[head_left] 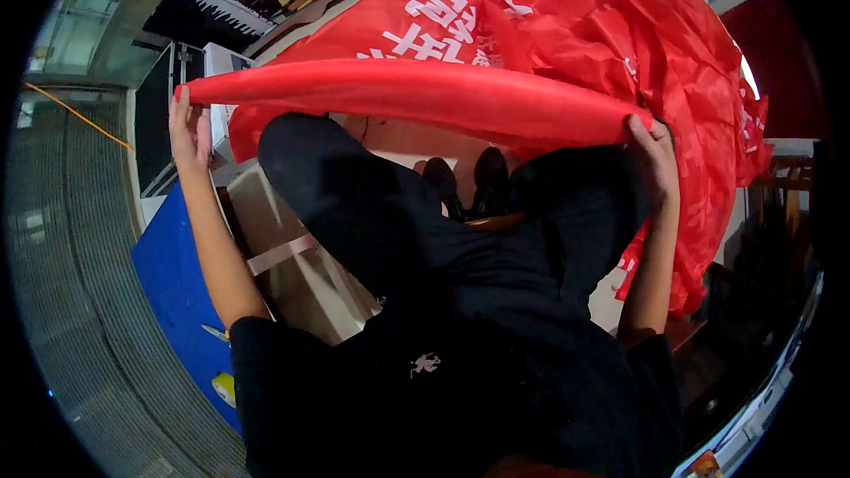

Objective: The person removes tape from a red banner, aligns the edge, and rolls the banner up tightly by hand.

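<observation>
Head view: left hand [189, 131] and right hand [657, 155] each tightly pinch one end of one red strip [416, 97].

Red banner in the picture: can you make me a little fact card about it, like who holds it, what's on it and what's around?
Main thing: red banner
Markings: white characters
Left hand: holds one end of a long, narrow stretch of it
Right hand: holds the other end
Rest of banner: spread and crumpled beyond that stretch and along the right arm
Clothes: black shirt, black trousers, dark shoes
Left side: blue surface with a yellow object, too unclear to name
</observation>
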Demonstrator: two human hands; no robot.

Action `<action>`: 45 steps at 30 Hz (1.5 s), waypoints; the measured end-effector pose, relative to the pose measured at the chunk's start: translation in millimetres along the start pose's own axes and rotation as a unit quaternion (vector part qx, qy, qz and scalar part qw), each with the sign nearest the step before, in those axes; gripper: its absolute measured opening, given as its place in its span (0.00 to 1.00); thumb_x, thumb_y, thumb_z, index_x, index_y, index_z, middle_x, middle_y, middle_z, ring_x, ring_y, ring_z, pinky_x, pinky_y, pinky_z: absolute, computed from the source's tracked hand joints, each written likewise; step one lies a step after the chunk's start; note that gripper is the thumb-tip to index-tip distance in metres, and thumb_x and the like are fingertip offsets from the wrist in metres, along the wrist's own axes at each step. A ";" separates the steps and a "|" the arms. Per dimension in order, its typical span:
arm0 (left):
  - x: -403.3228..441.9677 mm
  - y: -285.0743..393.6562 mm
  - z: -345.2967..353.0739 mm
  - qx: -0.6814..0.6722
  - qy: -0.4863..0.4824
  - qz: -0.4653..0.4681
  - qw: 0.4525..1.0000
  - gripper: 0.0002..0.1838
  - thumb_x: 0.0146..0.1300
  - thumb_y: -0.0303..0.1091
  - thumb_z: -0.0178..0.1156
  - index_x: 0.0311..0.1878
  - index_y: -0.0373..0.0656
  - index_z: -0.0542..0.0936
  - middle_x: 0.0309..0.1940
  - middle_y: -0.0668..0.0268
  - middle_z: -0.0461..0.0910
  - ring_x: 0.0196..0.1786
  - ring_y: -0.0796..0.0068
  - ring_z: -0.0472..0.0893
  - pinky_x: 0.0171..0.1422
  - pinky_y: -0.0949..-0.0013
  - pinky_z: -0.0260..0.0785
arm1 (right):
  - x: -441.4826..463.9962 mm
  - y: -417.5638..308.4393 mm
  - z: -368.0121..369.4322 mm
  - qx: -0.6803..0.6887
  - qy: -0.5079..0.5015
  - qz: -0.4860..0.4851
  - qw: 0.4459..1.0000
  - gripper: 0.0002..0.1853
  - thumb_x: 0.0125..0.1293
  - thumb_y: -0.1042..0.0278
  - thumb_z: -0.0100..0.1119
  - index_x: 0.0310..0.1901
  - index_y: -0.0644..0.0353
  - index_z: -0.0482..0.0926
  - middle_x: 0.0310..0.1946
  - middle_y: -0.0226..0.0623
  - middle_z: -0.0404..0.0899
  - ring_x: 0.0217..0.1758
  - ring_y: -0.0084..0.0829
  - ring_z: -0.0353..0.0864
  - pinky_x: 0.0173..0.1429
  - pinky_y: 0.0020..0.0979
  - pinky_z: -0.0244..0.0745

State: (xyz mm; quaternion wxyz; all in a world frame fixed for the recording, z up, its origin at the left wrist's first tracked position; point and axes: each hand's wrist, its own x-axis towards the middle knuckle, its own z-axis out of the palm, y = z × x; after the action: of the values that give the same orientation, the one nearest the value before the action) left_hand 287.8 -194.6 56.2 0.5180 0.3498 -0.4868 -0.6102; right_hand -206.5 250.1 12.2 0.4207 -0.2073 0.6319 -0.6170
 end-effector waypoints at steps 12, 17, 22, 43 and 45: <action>-13.5 58.4 -26.9 -0.005 0.056 0.069 0.996 0.18 0.64 0.36 0.64 0.51 0.34 0.75 0.48 0.57 0.78 0.52 0.66 0.78 0.63 0.63 0.70 | -23.9 3.5 2.8 -0.036 -0.085 -0.142 0.986 0.11 0.64 0.68 0.63 0.42 0.68 0.84 0.36 0.32 0.84 0.39 0.22 0.79 0.48 0.25 0.71; -4.4 56.1 -54.2 0.060 0.091 0.052 0.993 0.19 0.62 0.37 0.66 0.51 0.36 0.76 0.46 0.57 0.78 0.50 0.67 0.78 0.58 0.65 0.72 | -24.3 4.2 26.3 -0.054 -0.091 -0.146 0.984 0.11 0.64 0.69 0.63 0.42 0.68 0.84 0.36 0.31 0.84 0.40 0.22 0.79 0.50 0.25 0.71; -6.6 62.4 2.7 0.506 0.076 0.178 0.841 0.26 0.56 0.40 0.71 0.56 0.41 0.74 0.51 0.59 0.77 0.54 0.70 0.76 0.61 0.65 0.68 | -24.6 -4.2 67.6 -0.085 -0.137 -0.187 0.969 0.08 0.60 0.72 0.65 0.38 0.67 0.83 0.32 0.33 0.83 0.39 0.26 0.77 0.47 0.28 0.69; 38.6 121.5 265.1 0.471 -0.501 0.047 0.724 0.18 0.40 0.31 0.76 0.37 0.38 0.83 0.27 0.59 0.83 0.31 0.66 0.85 0.39 0.72 0.72 | 88.9 -241.4 169.5 -0.172 -0.100 -0.570 0.797 0.22 0.43 0.75 0.74 0.44 0.64 0.81 0.35 0.39 0.82 0.36 0.33 0.79 0.39 0.27 0.71; 33.4 131.5 261.1 0.467 -0.508 0.064 0.721 0.18 0.40 0.30 0.75 0.37 0.38 0.83 0.28 0.59 0.84 0.33 0.67 0.86 0.40 0.73 0.73 | 78.6 -254.0 175.5 -0.165 -0.097 -0.582 0.790 0.19 0.46 0.77 0.72 0.43 0.64 0.82 0.34 0.38 0.81 0.35 0.32 0.78 0.37 0.26 0.71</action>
State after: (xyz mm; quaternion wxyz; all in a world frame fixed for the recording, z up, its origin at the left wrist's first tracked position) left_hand 75.8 -165.2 258.0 0.0021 0.1532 -0.9213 -0.3574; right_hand -177.7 43.7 253.2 0.0007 -0.6609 0.4401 -0.6079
